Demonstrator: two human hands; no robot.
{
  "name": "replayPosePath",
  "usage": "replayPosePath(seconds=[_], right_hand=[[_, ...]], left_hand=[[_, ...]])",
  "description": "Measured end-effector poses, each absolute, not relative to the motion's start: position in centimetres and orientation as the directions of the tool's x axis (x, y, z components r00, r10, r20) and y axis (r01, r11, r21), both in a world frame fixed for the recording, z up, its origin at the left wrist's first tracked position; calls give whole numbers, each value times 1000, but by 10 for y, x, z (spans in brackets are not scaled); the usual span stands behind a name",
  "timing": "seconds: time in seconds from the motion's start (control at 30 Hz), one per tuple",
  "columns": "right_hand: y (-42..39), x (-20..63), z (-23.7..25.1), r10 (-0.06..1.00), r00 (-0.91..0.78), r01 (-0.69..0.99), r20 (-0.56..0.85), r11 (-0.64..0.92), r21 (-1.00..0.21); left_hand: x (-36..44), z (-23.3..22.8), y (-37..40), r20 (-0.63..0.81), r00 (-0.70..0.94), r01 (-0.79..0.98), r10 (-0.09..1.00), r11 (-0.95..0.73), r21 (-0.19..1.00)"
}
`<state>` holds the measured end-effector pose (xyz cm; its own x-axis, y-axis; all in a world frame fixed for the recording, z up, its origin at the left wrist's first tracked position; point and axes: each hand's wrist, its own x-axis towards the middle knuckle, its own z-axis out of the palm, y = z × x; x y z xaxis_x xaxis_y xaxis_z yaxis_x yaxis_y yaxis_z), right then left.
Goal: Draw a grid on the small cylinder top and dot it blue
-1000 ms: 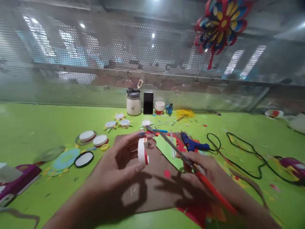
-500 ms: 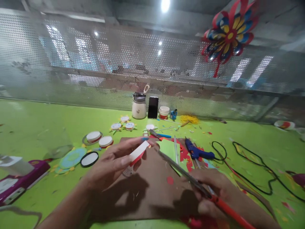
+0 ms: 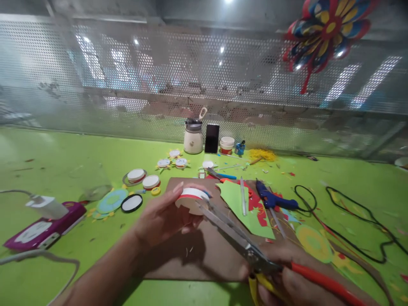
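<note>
A small red-and-white paper disc (image 3: 191,198) is pinched at its rim by the left hand (image 3: 162,219) above the brown board (image 3: 204,255) — light, thin, easily creased. Scissors (image 3: 237,238), blades parted beside it, are gripped by the right hand (image 3: 287,282) near the tabletop's front edge.

A second ago the left hand (image 3: 162,219) held the red-and-white paper disc (image 3: 191,197) on edge, well apart from the scissors (image 3: 229,231). Since then the fingers (image 3: 178,189) have turned the disc flat, white face up. The right hand (image 3: 287,284) has drawn back and lower, and the scissor blades, once pointing past the fingers, now meet the disc's rim just beside them.
</note>
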<state>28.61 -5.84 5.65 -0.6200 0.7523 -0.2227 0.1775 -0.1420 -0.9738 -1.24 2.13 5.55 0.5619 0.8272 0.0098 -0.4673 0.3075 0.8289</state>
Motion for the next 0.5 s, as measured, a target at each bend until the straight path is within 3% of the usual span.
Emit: replayPosePath(seconds=[0.17,0.5], right_hand=[[-59,298,52,711,-653,157,-261,-210,-965],[-61,295,58,648,-711,115,-273,-276,-954]], left_hand=[[-15,53,23,-59,561,-411,826,340,846],[-16,47,26,-14,592,-430,806,331,840]])
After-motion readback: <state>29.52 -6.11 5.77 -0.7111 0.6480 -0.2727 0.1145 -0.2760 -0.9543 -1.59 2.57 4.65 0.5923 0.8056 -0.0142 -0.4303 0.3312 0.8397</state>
